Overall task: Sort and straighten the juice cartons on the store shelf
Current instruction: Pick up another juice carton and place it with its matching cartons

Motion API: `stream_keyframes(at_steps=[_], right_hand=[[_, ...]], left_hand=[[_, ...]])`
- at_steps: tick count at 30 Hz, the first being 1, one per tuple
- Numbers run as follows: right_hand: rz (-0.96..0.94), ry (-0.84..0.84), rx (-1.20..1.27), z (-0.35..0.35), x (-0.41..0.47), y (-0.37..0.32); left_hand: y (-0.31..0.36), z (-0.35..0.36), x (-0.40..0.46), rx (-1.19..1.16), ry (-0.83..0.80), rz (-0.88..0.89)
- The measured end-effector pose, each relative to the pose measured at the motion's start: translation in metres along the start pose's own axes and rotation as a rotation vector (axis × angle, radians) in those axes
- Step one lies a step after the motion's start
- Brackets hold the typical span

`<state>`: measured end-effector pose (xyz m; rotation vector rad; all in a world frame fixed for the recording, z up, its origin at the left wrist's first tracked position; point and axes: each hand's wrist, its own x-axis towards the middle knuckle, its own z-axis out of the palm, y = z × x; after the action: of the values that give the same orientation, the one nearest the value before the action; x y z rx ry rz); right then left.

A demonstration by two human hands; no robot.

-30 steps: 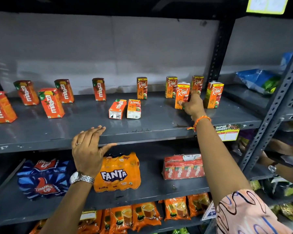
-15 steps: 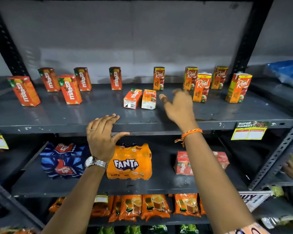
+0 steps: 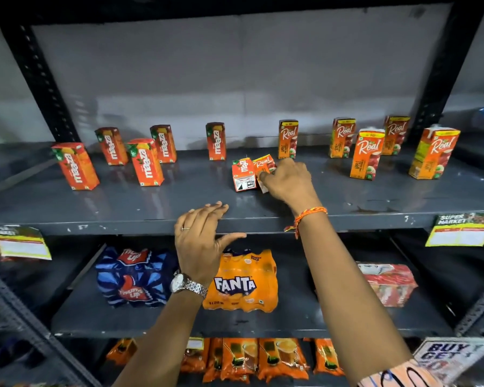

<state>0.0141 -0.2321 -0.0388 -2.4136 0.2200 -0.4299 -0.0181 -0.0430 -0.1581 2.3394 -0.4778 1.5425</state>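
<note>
On the grey top shelf [image 3: 123, 208], several red Maaza cartons [image 3: 147, 162] stand on the left and several orange Real cartons [image 3: 366, 154] stand on the right. In the middle two cartons lie flat side by side: a fallen Maaza carton [image 3: 243, 175] and a fallen Real carton [image 3: 264, 166]. My right hand [image 3: 289, 182] closes its fingers on the fallen Real carton. My left hand [image 3: 201, 236] rests open on the shelf's front edge, holding nothing.
The shelf below holds a Thums Up pack [image 3: 133, 276], a Fanta pack [image 3: 242, 282] and a red carton pack [image 3: 387, 283]. Orange pouches [image 3: 252, 358] line the lowest shelf. Price tags [image 3: 460, 230] hang from the shelf edge. Black uprights [image 3: 44, 79] frame the bay.
My right hand left the standing Real cartons on the right, swung left and came down onto the fallen Real carton. My left hand stayed on the shelf edge.
</note>
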Motion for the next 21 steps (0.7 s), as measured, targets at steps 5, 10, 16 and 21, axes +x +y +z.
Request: stream_keyframes(at_steps=[5,10,16,21], right_hand=[[0.066,-0.017,0.161,-0.004,0.008,0.002],[0.126,0.055,0.457,-0.006,0.009,0.017],[0.049,0.053,0.779,-0.012,-0.016,0.029],[-0.095,0.080,0.975,-0.037,-0.057,0.022]], left_hand=[[0.001,0.000,-0.004,0.004,0.011,-0.015],[-0.003,0.004,0.000,0.007,0.015,-0.003],[-0.002,0.004,-0.002,-0.002,-0.014,-0.029],[0.000,0.001,-0.002,-0.011,-0.034,-0.042]])
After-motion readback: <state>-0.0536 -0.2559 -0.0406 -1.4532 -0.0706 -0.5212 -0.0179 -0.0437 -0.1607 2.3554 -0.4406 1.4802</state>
